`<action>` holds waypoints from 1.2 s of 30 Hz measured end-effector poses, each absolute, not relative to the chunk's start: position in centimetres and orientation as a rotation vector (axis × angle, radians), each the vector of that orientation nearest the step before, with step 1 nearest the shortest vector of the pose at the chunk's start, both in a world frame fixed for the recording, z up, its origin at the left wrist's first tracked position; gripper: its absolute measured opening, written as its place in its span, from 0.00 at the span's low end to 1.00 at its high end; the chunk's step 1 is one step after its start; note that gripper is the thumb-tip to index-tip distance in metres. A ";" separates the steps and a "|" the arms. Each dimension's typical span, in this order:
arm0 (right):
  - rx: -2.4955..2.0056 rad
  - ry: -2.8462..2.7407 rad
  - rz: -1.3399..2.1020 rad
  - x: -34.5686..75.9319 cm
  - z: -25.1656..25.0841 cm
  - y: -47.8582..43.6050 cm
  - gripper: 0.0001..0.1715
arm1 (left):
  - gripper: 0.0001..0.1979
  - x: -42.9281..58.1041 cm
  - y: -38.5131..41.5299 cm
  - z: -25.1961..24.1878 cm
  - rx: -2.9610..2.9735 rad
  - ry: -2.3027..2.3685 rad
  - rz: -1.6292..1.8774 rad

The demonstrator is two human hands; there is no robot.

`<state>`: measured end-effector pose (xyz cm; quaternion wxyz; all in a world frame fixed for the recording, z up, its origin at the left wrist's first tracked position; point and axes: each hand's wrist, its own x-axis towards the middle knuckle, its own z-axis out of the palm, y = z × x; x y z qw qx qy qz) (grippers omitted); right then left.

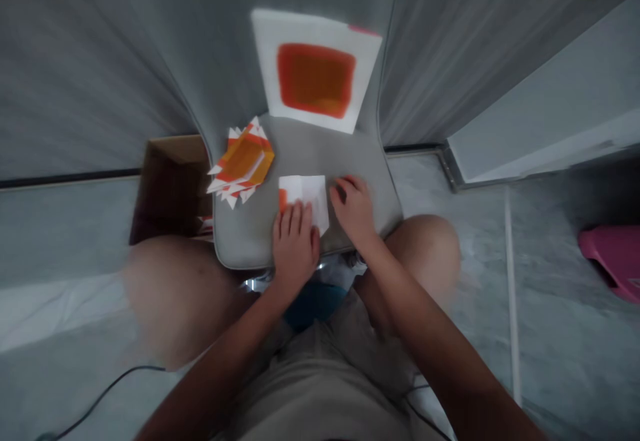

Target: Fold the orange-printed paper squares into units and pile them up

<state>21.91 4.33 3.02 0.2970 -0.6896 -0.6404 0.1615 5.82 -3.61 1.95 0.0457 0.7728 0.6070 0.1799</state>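
A small folded white paper with an orange corner (305, 194) lies on the grey seat cushion (320, 151). My left hand (295, 248) rests flat on its lower part, fingers slightly apart. My right hand (353, 208) sits at the paper's right edge with curled fingers, and any grip is hidden. To the left, a pile of folded orange-and-white paper pieces (243, 161) stands on the cushion's edge. A white sheet with a large orange square (315, 71) leans upright at the cushion's back.
My knees (425, 261) flank the cushion. A brown cardboard box (173, 188) stands left of it, holding something hidden. Grey cloth hangs behind. A pink plastic object (613, 261) sits on the grey floor at right, and a black cable (110, 394) runs lower left.
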 end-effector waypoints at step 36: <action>-1.774 -1.807 0.858 21.5 3.8 10.5 0.16 | 0.18 -2.2 5.2 3.3 2.469 1.161 0.751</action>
